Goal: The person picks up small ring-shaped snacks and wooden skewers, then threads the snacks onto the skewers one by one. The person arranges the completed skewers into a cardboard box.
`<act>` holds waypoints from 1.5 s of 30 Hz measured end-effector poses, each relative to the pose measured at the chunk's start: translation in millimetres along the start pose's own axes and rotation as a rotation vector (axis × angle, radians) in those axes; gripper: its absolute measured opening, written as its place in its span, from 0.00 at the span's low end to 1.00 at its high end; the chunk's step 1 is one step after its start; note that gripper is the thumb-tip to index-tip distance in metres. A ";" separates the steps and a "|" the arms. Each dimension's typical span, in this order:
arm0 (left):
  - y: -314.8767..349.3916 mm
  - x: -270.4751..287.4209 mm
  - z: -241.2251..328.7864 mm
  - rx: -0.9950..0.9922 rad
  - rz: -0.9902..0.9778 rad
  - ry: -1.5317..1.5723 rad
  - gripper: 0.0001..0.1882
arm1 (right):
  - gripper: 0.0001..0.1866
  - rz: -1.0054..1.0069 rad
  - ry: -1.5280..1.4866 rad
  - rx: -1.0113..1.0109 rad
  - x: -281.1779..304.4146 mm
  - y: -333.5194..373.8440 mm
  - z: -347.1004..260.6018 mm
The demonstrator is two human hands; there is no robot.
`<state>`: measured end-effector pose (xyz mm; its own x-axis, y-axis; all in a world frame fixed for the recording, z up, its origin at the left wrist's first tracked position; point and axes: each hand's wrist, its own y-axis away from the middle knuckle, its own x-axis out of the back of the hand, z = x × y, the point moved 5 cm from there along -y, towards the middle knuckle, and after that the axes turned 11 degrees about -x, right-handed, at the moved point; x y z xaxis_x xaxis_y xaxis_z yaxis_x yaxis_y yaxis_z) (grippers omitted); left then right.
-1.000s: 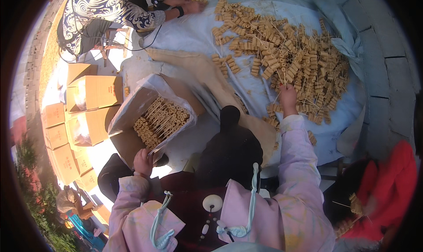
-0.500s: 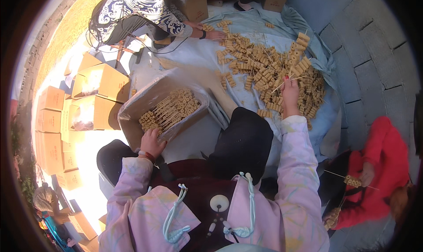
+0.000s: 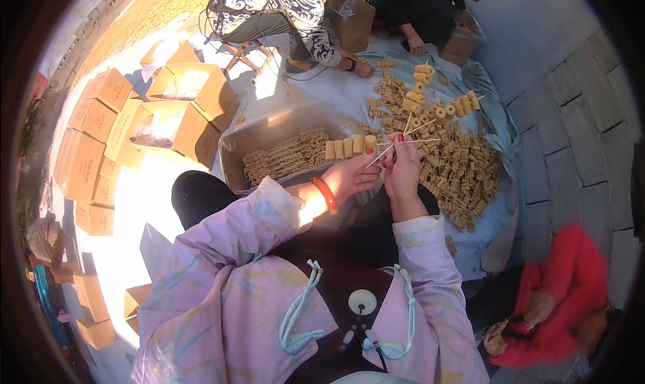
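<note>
Head view: both hands meet in front of the chest, over the edge of the pale blue cloth [image 3: 494,142]. The left hand [image 3: 349,176], orange bangle at its wrist, pinches shut on a thin wooden skewer [image 3: 349,147] strung with short tan cylinder pieces, which juts left above the clear plastic-lined box of filled skewers [image 3: 282,157]. The right hand [image 3: 403,165], nails painted red, closes its fingers round a small bunch of bare wooden sticks [image 3: 413,134] fanning upward. Just beyond lies the heap of loose tan cylinder pieces [image 3: 457,162] on the cloth. Brown cardboard boxes [image 3: 181,108] stand to the left. A person in a patterned top [image 3: 282,8] works across the cloth.
</note>
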<state>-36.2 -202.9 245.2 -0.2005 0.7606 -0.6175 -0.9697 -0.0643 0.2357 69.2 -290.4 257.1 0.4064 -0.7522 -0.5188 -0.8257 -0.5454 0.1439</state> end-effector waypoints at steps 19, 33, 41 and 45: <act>7.3 67.5 20.1 -0.398 0.519 0.313 0.13 | 0.09 -0.189 0.144 -0.097 -26.5 19.7 61.5; 12.2 126.7 51.9 -0.423 0.382 -0.228 0.22 | 0.10 -0.274 0.450 -0.171 -23.9 12.6 78.9; 13.7 101.3 53.8 -0.525 0.256 0.043 0.24 | 0.11 -0.435 0.537 -0.310 -33.5 22.2 102.2; 19.0 98.1 57.5 -0.462 0.233 0.201 0.26 | 0.11 -0.409 0.539 -0.298 -30.5 20.5 107.1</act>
<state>-66.2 -92.4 232.3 -0.3962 0.5571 -0.7298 -0.8478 -0.5272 0.0578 -2.0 -239.0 185.7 0.8581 -0.5026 -0.1049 -0.4569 -0.8407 0.2908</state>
